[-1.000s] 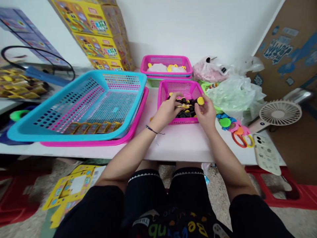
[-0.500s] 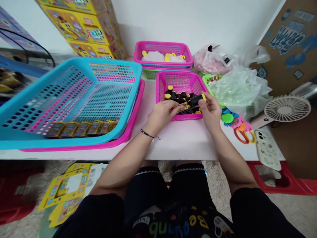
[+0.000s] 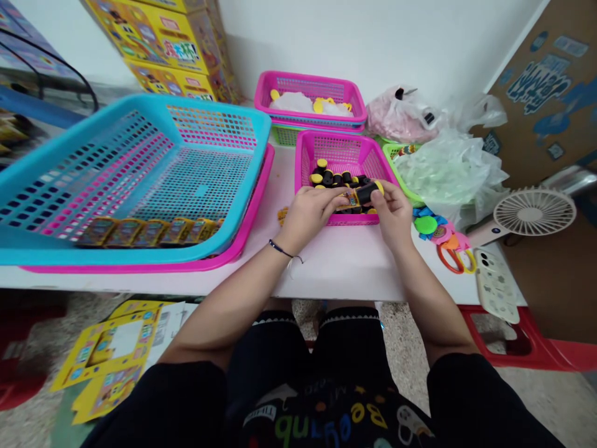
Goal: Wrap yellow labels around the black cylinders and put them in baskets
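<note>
My right hand (image 3: 394, 210) pinches a small black cylinder with a yellow end (image 3: 367, 193), holding it on its side over the front of a pink basket (image 3: 344, 219). In my left hand (image 3: 311, 214) is a small printed yellow sleeve (image 3: 347, 199), its right end meeting the cylinder's left end; how far one sits inside the other I cannot tell. Below and behind them, several black cylinders with yellow ends (image 3: 328, 178) lie loose in the pink basket. A little yellow printed piece (image 3: 282, 215) rests on the table beside my left hand, partly hidden by it.
At left, a large blue basket (image 3: 153, 256) holds a row of printed yellow packs (image 3: 152, 233). Another pink basket (image 3: 310, 119) stands behind. Plastic bags (image 3: 450, 165), a handheld fan (image 3: 534, 214), scissors (image 3: 451, 259) and a phone (image 3: 497, 286) are at right. Yellow boxes (image 3: 181, 43) are stacked at back left.
The cylinder and the printed sleeve have come together end to end. My right hand has shifted slightly left and down, and the sleeve now faces the camera more.
</note>
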A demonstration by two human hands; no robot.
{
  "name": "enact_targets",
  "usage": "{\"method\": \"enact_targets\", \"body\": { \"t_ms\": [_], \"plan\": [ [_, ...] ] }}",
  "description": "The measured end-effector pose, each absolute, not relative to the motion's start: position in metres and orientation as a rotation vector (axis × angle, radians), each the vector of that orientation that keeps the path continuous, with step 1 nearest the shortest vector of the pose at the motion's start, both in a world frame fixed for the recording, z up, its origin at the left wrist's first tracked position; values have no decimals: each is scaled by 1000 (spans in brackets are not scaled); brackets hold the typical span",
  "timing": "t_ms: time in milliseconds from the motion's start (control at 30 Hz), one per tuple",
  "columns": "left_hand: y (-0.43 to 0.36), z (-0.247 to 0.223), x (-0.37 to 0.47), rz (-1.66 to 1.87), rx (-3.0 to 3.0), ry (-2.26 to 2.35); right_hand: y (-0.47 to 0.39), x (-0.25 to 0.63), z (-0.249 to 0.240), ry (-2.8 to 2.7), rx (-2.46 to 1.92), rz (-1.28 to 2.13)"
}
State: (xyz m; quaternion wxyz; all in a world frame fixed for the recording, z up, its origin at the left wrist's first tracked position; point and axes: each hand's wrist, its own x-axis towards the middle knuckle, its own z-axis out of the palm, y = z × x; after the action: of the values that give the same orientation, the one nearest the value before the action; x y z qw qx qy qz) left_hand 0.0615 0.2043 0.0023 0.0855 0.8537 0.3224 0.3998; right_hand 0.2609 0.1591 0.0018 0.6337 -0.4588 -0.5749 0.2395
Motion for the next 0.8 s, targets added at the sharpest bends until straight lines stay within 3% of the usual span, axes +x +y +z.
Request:
{"method": "enact_targets", "body": {
  "t_ms": [500,800],
  "plan": [
    [198,6,65,1140,1811,546,161,265,-1,-1524,-904,644],
    [194,9,62,1023,1901,541,149,266,10,-1545,-892,861]
  ]
}}
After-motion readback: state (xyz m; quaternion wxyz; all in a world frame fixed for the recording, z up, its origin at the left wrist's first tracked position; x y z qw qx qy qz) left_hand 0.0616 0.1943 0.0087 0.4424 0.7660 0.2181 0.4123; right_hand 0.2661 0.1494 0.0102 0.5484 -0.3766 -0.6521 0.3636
